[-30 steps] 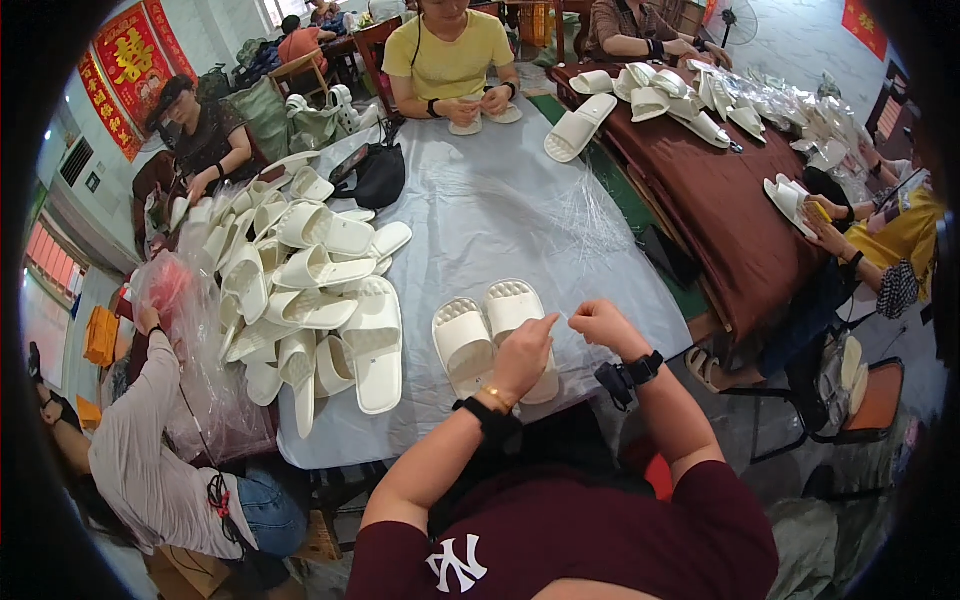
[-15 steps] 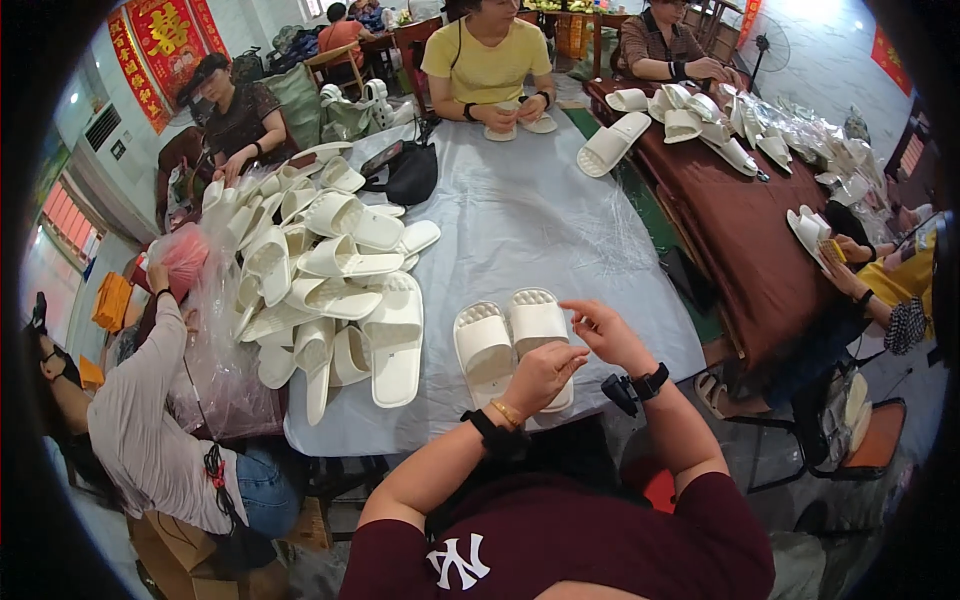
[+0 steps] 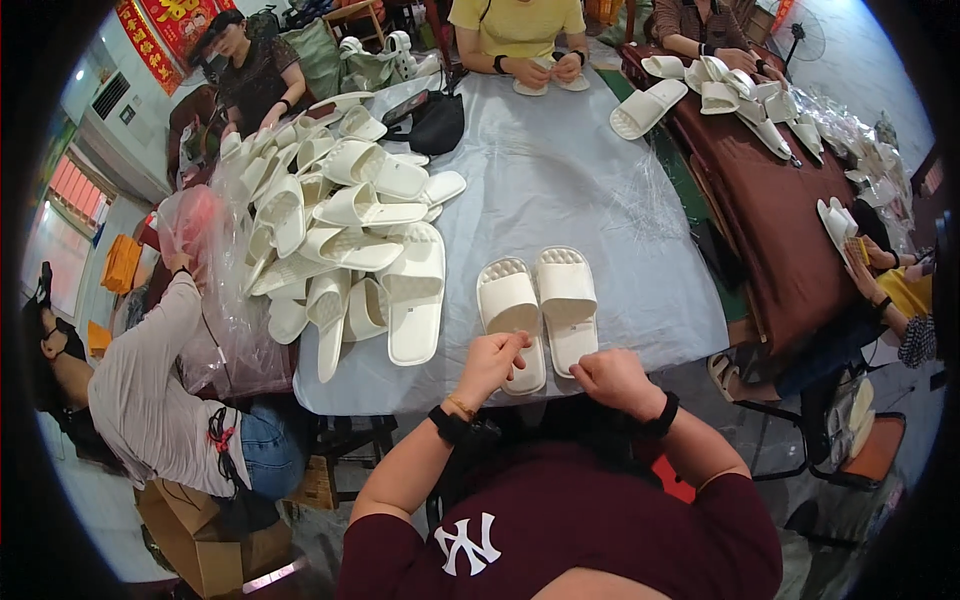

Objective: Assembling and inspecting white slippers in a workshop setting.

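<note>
A pair of white slippers [image 3: 538,305] lies side by side, soles down, at the near edge of the counter [image 3: 560,170], which is covered in a pale grey cloth; the left hand [image 3: 492,360] rests at the heel of the left slipper with its fingers [image 3: 517,345] curled together in a loose fist, and whether they pinch anything I cannot tell; the right hand [image 3: 612,377] sits just beside the heel of the right slipper, fingers likewise curled in, knuckles up; both wrists wear dark bands. To the left a big heap of white slippers [image 3: 340,230] spreads over the counter; beyond its left edge hangs a clear plastic bag [image 3: 225,300] with a pink tint at its top. A black pouch [image 3: 435,122] lies at the far end. Far left, a red banner with gold figures [image 3: 165,30] hangs on the wall; a cardboard box [image 3: 200,535] stands on the floor, near left. On the right a brown counter [image 3: 770,220] carries more white slippers [image 3: 720,95] and clear wrappers [image 3: 850,130].
</note>
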Demonstrator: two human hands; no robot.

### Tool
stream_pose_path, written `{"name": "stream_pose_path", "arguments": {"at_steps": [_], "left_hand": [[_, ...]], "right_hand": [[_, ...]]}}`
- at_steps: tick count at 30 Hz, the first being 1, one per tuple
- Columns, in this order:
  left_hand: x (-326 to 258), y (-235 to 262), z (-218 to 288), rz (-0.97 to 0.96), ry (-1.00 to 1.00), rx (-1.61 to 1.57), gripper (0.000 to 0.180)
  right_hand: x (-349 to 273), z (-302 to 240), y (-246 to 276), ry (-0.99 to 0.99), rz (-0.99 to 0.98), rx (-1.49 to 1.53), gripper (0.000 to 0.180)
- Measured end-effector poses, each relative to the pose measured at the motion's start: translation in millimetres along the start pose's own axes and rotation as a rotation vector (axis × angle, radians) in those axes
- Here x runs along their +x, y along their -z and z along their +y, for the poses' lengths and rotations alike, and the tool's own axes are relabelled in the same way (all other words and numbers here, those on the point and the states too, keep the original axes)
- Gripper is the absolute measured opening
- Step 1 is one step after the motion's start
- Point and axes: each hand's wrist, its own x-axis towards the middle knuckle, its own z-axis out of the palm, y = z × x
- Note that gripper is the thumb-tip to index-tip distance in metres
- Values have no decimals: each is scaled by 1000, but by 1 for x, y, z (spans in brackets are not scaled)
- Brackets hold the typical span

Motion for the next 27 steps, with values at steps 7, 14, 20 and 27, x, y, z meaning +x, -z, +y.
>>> {"name": "stream_pose_path", "arguments": {"at_steps": [7,14,20,27], "left_hand": [[0,13,-19,122,-11,-9,32],[21,42,-1,394,-159,102,26],[77,69,-5,459,-316,444,29],[115,64,8,397,-100,893,39]], "right_hand": [[-2,-17,-18,-49,71,30,37],[46,-38,-33,-98,174,56,37],[92,-48,-49,-113,243,48,37],[99,-49,-51,-129,264,9,34]]}}
